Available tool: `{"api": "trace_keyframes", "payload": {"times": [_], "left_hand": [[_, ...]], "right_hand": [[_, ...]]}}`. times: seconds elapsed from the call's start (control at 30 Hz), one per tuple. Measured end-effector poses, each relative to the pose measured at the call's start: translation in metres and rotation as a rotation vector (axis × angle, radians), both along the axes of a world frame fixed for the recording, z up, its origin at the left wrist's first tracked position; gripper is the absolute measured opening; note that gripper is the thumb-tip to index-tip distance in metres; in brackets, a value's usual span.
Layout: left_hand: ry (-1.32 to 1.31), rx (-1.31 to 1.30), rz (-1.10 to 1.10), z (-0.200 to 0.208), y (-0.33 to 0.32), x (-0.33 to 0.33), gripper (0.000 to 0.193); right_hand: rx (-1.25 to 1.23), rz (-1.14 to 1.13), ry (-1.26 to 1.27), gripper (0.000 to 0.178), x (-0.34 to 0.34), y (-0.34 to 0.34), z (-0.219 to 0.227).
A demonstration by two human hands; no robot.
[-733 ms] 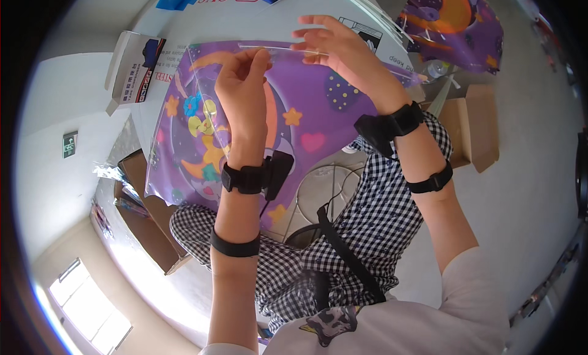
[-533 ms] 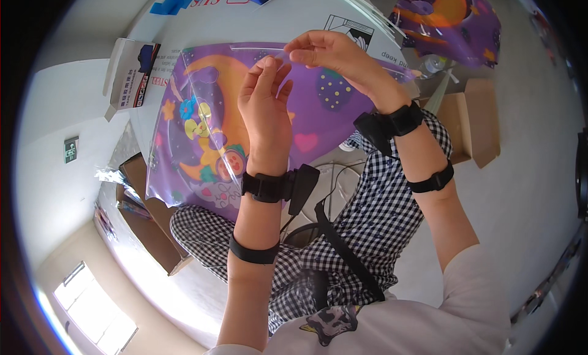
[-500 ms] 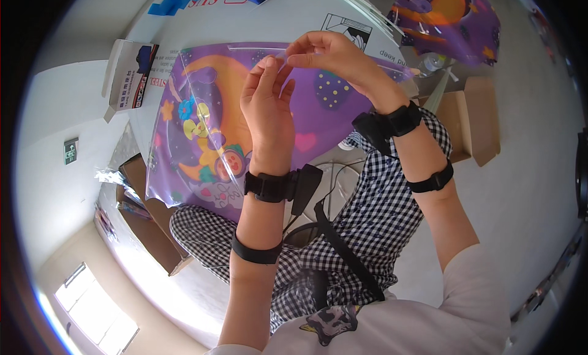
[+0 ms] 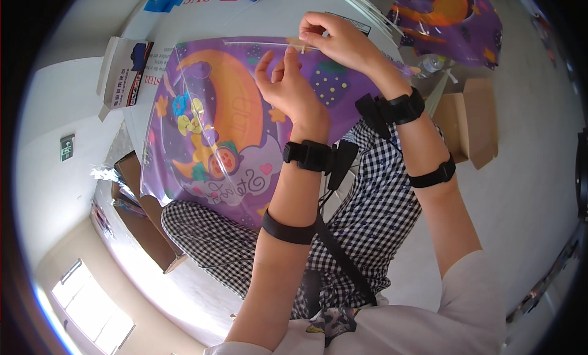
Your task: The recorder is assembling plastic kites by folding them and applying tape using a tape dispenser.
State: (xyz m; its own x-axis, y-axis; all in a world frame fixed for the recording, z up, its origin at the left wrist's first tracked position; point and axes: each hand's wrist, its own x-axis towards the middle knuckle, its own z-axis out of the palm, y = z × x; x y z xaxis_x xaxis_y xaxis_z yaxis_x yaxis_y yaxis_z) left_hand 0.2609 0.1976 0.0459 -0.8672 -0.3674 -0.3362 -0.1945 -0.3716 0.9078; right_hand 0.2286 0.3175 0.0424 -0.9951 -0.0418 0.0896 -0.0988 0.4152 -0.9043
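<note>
Spread over a white surface in front of me is a shiny purple plastic sheet (image 4: 245,116), printed with an orange moon, stars and a cartoon figure. A thin white stick (image 4: 257,44) lies along its far edge. Over the sheet, just short of that edge, hovers my left hand (image 4: 289,90), its fingers apart and nothing visible in them. My right hand (image 4: 334,40) is at the far edge, thumb and forefinger pinched together; whatever is between them, if anything, is too small to make out.
A small printed box (image 4: 124,73) stands at the left, with a blue strip (image 4: 168,0) farther back. White sticks (image 4: 361,9) lie at the far right near another purple sheet (image 4: 450,24). Open cardboard boxes stand right (image 4: 471,122) and left (image 4: 144,214). My checkered knees border the sheet.
My hands have separated: the left moved right and nearer me, its fingers spreading. The right moved slightly up and right, still pinched. More of the sheet's moon print shows.
</note>
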Motion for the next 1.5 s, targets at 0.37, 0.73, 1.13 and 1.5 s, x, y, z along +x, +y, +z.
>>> {"api": "trace_keyframes", "payload": {"times": [0.37, 0.73, 1.13, 1.5], "left_hand": [[-0.002, -0.443, -0.217, -0.023, -0.036, -0.044, 0.016], [-0.218, -0.903, -0.239, -0.020, -0.032, -0.040, 0.035], [-0.297, -0.946, -0.210, -0.012, -0.022, -0.039, 0.040], [-0.285, -1.062, -0.286, -0.011, -0.021, -0.041, 0.036]], "right_hand": [[0.195, 0.053, -0.062, 0.015, -0.040, -0.016, -0.017], [0.440, 0.020, 0.016, 0.015, -0.039, -0.022, -0.025], [0.597, 0.004, 0.120, 0.017, -0.039, -0.024, -0.031], [0.659, -0.119, 0.093, 0.018, -0.038, -0.034, -0.034]]}}
